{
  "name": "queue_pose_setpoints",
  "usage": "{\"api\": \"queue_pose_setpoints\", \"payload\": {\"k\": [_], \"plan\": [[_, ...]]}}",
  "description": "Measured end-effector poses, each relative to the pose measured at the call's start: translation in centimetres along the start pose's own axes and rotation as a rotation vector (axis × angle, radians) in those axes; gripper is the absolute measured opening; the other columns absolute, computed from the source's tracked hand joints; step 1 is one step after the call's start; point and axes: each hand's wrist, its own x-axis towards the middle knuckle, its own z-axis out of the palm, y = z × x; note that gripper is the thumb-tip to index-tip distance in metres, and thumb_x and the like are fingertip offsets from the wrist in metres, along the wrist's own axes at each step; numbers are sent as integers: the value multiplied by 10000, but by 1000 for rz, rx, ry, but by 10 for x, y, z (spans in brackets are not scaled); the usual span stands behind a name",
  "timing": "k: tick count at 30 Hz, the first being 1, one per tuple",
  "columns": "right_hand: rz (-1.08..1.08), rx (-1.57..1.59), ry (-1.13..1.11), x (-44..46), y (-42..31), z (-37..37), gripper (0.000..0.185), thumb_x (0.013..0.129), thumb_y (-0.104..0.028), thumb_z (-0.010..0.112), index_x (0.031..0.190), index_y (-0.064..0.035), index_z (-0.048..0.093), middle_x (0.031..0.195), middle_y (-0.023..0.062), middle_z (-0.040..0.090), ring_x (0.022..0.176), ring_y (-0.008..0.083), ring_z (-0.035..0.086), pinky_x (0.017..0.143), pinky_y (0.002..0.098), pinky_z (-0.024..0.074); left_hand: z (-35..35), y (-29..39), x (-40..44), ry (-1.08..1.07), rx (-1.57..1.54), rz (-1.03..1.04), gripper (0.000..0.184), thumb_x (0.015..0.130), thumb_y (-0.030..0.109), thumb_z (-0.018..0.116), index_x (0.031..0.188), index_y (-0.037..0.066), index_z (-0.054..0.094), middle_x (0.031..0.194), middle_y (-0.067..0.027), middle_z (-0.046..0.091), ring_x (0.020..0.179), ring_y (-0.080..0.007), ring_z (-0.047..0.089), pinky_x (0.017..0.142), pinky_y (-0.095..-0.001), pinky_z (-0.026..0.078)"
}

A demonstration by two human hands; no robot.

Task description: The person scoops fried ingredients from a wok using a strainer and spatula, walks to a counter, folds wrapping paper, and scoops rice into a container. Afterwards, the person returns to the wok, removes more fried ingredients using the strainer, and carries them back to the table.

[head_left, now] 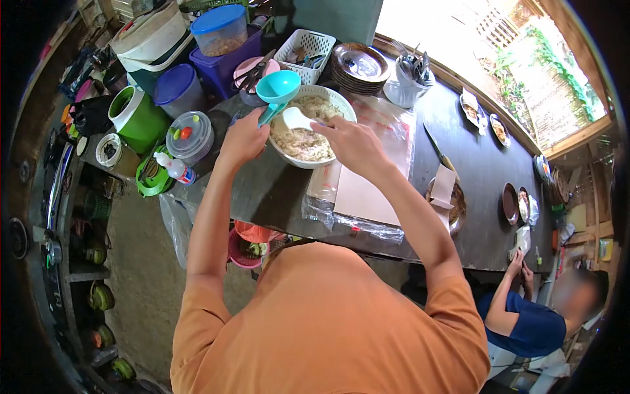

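Note:
My left hand [246, 138] grips the handle of a turquoise scoop [278, 85], whose round cup is tilted up over the left rim of a white basin [346, 108]. Cooked rice [303, 142] fills much of this basin. With my right hand [357, 141] I hold a white rice paddle [296, 119], its blade above the rice and close to the scoop. Sheets of brown wrapping paper [365, 197] lie on clear plastic just right of the basin, under my right forearm.
Stacked plates [359, 62] and a tub of cutlery [410, 79] stand behind the basin. A knife [441, 148] lies on the dark table [469, 171]. Left are a lidded container [189, 138] and a bottle [176, 169]. Another person [531, 322] sits at the right end.

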Motion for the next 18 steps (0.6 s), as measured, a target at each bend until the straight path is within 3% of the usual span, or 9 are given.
{"api": "queue_pose_setpoints", "payload": {"k": [1,3,4,6,11,13,15,18], "plan": [[-46,25,-53,1,-2,1,483,895,-48,570,1337,-225,655,1013,111,671,890,325,717,758,448,576,2,-7,2,3,2,-5,465,928,211,516,1355,36,571,799,-204,716,677,-335,719,717,-469,564],[-29,28,-103,-4,11,-3,490,899,-53,571,1335,-256,663,1015,94,674,907,317,718,778,448,577,10,-27,11,56,93,127,464,932,226,507,1351,37,570,956,-262,716,890,-429,703,846,-522,528],[-69,7,-116,-7,20,-11,483,901,-57,569,1327,-260,672,1006,92,673,900,309,717,776,449,575,11,-30,11,57,92,123,464,932,226,507,1351,37,570,956,-262,716,890,-429,703,846,-522,528],[-124,-56,-158,-15,35,-29,449,918,-66,557,1301,-255,695,974,79,670,884,283,711,766,449,573,14,-34,13,75,114,176,503,915,133,486,1402,23,547,900,-216,714,598,-268,695,649,-404,558],[-92,-72,-121,-22,52,-40,435,925,-65,573,1299,-251,696,945,70,662,857,267,696,757,431,569,20,-36,15,96,158,167,511,914,142,489,1409,29,544,915,-223,716,616,-263,705,657,-407,559],[-99,-43,49,-20,37,-31,435,914,-61,586,1299,-232,695,920,74,655,839,272,692,735,423,567,18,-28,10,100,177,150,514,914,144,487,1412,30,542,921,-226,716,614,-258,707,655,-409,559],[-116,26,-13,-23,26,-23,424,916,-69,590,1299,-218,694,933,78,664,845,277,696,733,421,568,15,-21,5,73,95,82,456,937,238,536,1358,64,562,1116,-277,688,1058,-469,641,912,-546,494],[-113,58,-88,-28,35,-17,405,923,-92,595,1304,-195,687,967,88,685,860,288,705,740,426,571,16,-34,4,164,240,202,480,931,195,511,1385,47,558,1122,-254,704,1002,-416,697,895,-489,522]]}}
